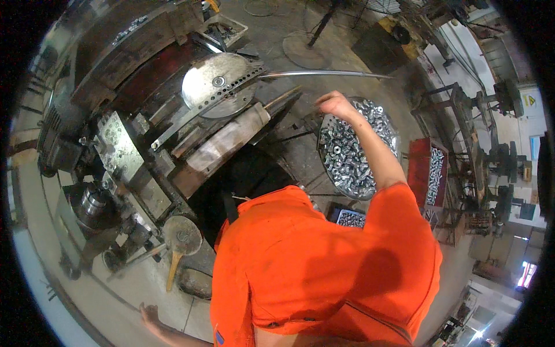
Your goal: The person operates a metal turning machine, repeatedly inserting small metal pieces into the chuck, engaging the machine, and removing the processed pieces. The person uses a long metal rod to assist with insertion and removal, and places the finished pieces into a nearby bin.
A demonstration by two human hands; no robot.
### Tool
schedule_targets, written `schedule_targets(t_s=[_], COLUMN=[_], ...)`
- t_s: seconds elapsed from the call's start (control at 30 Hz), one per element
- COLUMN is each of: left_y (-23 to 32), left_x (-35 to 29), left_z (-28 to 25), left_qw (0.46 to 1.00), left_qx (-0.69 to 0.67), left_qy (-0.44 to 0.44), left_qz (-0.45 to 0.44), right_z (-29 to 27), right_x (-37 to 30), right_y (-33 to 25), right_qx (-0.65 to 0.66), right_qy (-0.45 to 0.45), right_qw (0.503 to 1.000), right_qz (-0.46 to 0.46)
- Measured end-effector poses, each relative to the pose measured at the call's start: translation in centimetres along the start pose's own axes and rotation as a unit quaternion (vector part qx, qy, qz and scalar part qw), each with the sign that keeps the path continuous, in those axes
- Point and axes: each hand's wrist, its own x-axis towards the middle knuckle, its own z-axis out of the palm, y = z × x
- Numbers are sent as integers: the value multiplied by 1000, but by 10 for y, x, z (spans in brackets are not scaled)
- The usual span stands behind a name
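Observation:
My right hand [336, 106] reaches out over the far left rim of a round basin [325, 165] heaped with small shiny metal fittings [347, 151]. Its fingers are bent and close together; whatever they may hold is too small to make out. Down at the lower left, my left hand [150, 318] hangs over the floor with its fingers apart and nothing visible in them. Left of the basin stands a heavy machine with a round metal disc [202, 87], a drilled flat bar [193, 114] across it and a long lever rod [324, 73].
A red bin [421, 168] of metal pieces stands right of the basin, with a small tray [351, 218] of parts nearer. A round plate with a yellow handle [175, 267] lies by the machine, beside an oblong pan [195, 283]. Machines [503, 162] line the right.

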Motion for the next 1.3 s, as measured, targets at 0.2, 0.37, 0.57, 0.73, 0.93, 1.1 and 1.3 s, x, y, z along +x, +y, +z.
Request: schedule_targets(t_s=[0.2, 0.37, 0.57, 0.73, 0.93, 1.1, 1.3], left_y=[5, -5, -12, 0, -9, 15, -8], left_x=[-21, -36, -44, -37, -3, -21, -19], left_z=[0, 25, 95, 18, 39, -6, 85], left_qw=[969, 987, 966, 984, 994, 969, 963], left_qx=[220, 145, 166, 118, 105, 155, 182], left_qy=[-91, 24, 179, 108, 30, -187, 193], left_qz=[61, 68, 80, 74, 11, 47, 40], right_z=[12, 32, 21, 4, -17, 3, -6], right_x=[-5, 4, 11, 37, -7, 22, -23], right_y=[33, 19, 44, 49, -9, 41, 17], right_qx=[-322, -310, -314, -273, 286, 141, 25], right_qy=[-195, -138, -173, -217, -82, -104, -92], right_qw=[926, 931, 933, 934, 952, 983, 995], right_qz=[-38, 135, 34, -73, 72, 54, -33])
